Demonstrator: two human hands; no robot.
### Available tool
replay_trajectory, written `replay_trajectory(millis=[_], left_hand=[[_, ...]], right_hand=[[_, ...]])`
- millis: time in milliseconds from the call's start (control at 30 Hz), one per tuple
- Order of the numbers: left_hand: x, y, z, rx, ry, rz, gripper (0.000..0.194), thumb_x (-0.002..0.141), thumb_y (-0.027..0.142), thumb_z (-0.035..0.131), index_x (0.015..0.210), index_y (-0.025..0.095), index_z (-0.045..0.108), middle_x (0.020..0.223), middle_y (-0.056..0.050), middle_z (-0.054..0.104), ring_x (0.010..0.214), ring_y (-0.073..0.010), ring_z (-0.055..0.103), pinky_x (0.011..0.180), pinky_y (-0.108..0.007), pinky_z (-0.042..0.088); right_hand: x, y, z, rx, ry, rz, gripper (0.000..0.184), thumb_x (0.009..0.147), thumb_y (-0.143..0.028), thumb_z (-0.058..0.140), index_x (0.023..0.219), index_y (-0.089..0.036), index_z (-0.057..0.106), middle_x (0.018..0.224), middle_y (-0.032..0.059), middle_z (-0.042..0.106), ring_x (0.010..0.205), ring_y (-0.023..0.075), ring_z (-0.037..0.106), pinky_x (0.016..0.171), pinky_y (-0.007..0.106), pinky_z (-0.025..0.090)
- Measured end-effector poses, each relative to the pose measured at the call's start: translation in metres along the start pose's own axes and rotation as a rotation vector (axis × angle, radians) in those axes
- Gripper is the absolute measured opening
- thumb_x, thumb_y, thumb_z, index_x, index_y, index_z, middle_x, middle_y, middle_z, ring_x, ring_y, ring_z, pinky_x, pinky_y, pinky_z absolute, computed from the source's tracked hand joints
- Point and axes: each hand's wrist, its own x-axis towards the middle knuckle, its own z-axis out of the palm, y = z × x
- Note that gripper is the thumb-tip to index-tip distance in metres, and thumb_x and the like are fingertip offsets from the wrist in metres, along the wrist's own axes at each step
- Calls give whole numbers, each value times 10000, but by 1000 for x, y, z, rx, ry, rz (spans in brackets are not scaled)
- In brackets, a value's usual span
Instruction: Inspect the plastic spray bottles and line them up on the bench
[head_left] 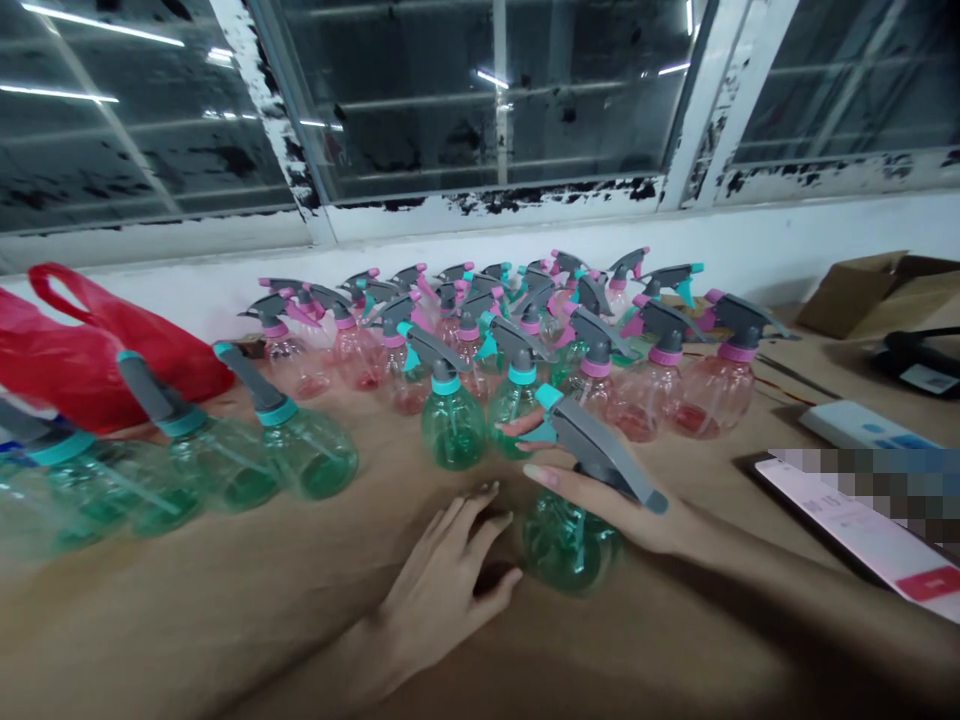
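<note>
My right hand (pixel 600 490) is wrapped round the grey and teal trigger head (pixel 592 445) of a green spray bottle (pixel 566 545) standing on the brown table (pixel 225 610). One finger lies by the teal trigger. My left hand (pixel 450 580) rests on the table just left of that bottle, fingers spread and holding nothing. Behind stand several more spray bottles: green ones with teal collars (pixel 452 420) and pink ones with pink collars (pixel 712 385).
Three green bottles (pixel 307 450) lean at the left, in front of a red plastic bag (pixel 75 350). A phone (pixel 862 525), a white box (pixel 862 425) and a cardboard box (pixel 885 295) lie at the right. A white wall and windows close off the back.
</note>
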Motion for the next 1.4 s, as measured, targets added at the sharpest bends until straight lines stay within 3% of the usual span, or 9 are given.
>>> replay_trajectory(millis=[67,433,633,800,933,1133,1300,1400], left_hand=[[-1,2,0,18,-6,-9,427,844,302,584,1243,171,504,1339,-140,475,1201,-312,465,973,-496,400],[-1,2,1,76,-43,49,455,891,323,543,1294,125,468,1380,-134,457,1280,-277,397,1025,-457,364],[0,0,1,67,-36,51,454,894,328,539,1294,125,466,1352,-128,483,1280,-272,392,1025,-447,364],[-1,-1,2,65,-36,52,448,896,316,538,1298,132,464,1350,-128,484,1278,-275,392,1014,-451,375],[-1,-1,2,68,-43,56,460,897,324,546,1306,133,457,1368,-134,463,1287,-278,379,1017,-456,369],[-1,1,0,52,-58,47,457,906,326,540,1312,136,453,1388,-119,451,1301,-264,368,1030,-442,363],[-1,1,-2,41,-56,50,421,917,330,526,1293,146,477,1392,-110,452,1307,-262,362,1028,-434,374],[-1,1,-1,47,-57,51,434,912,321,534,1303,144,468,1386,-112,458,1304,-265,366,1031,-443,367]], right_hand=[[-1,4,1,33,-8,3,230,818,-253,607,1045,-271,575,1120,15,635,1054,175,606,936,318,489],[-4,21,3,72,5,7,300,847,-288,602,1141,-274,545,1287,37,556,997,168,631,914,315,504],[-3,16,-3,161,-144,47,321,832,-250,622,1141,-280,540,1321,44,534,1031,182,631,915,345,523],[-1,14,-4,132,-139,13,342,831,-224,620,1159,-261,526,1332,57,529,1089,190,607,956,356,503],[2,7,-4,111,-132,-13,343,795,-213,639,1123,-243,546,1290,69,561,1159,222,562,942,372,516],[-3,8,-2,78,-74,38,339,813,-217,619,1144,-280,578,1207,48,619,1058,216,627,934,393,520],[-5,9,1,85,-55,61,238,847,-234,554,1080,-262,599,913,23,693,998,189,640,886,339,536],[-6,7,0,-69,-9,22,105,859,-302,541,919,-245,606,726,-2,657,821,175,660,788,309,545]])
